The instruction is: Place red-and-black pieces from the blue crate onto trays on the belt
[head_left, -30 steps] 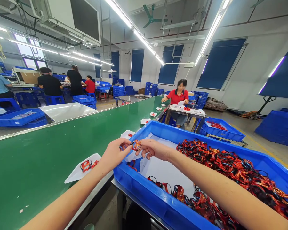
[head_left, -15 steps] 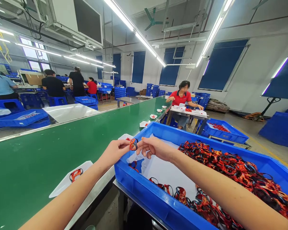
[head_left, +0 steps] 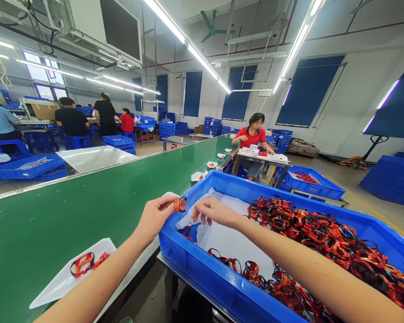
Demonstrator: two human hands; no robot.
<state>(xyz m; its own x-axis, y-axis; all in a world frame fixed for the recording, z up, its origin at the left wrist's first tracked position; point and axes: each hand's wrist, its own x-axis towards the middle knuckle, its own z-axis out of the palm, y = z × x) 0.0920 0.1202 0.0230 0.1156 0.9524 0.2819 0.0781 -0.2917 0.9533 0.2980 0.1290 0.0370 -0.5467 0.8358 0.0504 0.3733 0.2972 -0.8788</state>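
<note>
My left hand [head_left: 154, 218] pinches a small red-and-black patterned ring [head_left: 179, 204] over the near left corner of a big blue crate [head_left: 202, 264]. My right hand [head_left: 212, 211] hovers just right of it, fingers loosely apart and holding nothing I can see. The crate holds a heap of similar red-and-black rings [head_left: 326, 242] on white paper. On the green conveyor belt [head_left: 70, 206] a white tray [head_left: 54, 285] with a couple of rings [head_left: 84, 264] lies near my left forearm.
More white trays [head_left: 197, 176] ride the belt farther on. A seated person in red [head_left: 253, 134] works at a small table beyond the crate, with another blue crate [head_left: 311, 184] beside it. Other people and stacked blue bins stand at the far left.
My right hand let go of the ring, which stays in my left hand and moved slightly left. The white tray on the belt travelled toward me and leftward.
</note>
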